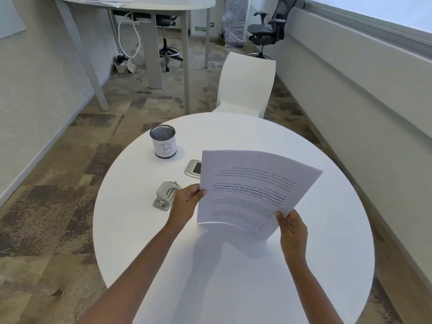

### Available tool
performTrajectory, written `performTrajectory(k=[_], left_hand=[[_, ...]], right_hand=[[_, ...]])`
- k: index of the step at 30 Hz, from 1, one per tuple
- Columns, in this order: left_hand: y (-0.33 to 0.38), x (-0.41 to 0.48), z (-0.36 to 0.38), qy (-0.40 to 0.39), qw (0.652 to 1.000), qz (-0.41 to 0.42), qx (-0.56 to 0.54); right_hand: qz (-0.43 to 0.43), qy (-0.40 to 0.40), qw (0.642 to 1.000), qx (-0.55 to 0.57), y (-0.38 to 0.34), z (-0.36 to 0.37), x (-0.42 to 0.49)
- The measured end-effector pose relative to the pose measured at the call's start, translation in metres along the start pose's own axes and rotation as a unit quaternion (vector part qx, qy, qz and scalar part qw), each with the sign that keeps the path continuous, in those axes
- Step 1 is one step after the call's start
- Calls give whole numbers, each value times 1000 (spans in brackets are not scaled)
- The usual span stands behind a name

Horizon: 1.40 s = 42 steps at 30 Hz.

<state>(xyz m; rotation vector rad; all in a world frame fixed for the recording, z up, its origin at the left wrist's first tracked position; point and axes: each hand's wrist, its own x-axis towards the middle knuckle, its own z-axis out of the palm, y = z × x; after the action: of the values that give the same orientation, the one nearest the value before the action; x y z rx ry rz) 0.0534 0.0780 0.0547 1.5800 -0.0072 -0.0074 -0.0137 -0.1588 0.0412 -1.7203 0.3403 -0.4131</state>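
Both hands hold a stack of printed sheets (253, 192) up above the round white bench (233, 277), tilted so the text reads upside down from this view. The left hand (185, 202) pinches the stack's edge at 9 o'clock, thumb on the printed face and fingers curled behind it. The right hand (292, 228) grips the corner at about 5 o'clock, thumb tip pressed on the top page (the fingers behind the paper are hidden). The stack bows slightly, and its lower edge hangs clear of the bench and throws a shadow on it.

On the bench, at 9 o'clock from the stack and just beyond the left hand, lies a grey hole punch (164, 194). At 10 o'clock a small grey device with a dark screen (194, 168) peeks out from behind the paper. Farther off at 10 o'clock stands a black mesh pen cup (163, 141) wrapped in a white label marked "B". A white chair (246, 83) stands at 12 o'clock past the bench's far rim.
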Motion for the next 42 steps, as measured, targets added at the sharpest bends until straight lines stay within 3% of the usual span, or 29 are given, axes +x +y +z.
performTrajectory(k=[5, 13, 20, 26, 31, 37, 42], left_hand=[[9, 3, 8, 50, 998, -20, -45], [22, 3, 13, 143, 966, -107, -188], [8, -4, 17, 173, 922, -209, -277], [-3, -17, 30, 189, 899, -255, -301], [-12, -29, 31, 150, 897, -270, -317], [-18, -23, -4, 148, 896, -288, -304], [-27, -15, -37, 117, 933, -276, -199]], right_hand=[[49, 37, 995, 75, 6, -4, 3], [136, -16, 981, 135, 11, -22, -4], [273, -85, 911, 297, 6, -2, -18], [280, -92, 913, 284, 1, 18, -28], [259, -26, 941, 217, 4, 17, -27], [240, -25, 962, 126, 10, -11, -24], [242, -70, 964, 84, 19, -39, -21]])
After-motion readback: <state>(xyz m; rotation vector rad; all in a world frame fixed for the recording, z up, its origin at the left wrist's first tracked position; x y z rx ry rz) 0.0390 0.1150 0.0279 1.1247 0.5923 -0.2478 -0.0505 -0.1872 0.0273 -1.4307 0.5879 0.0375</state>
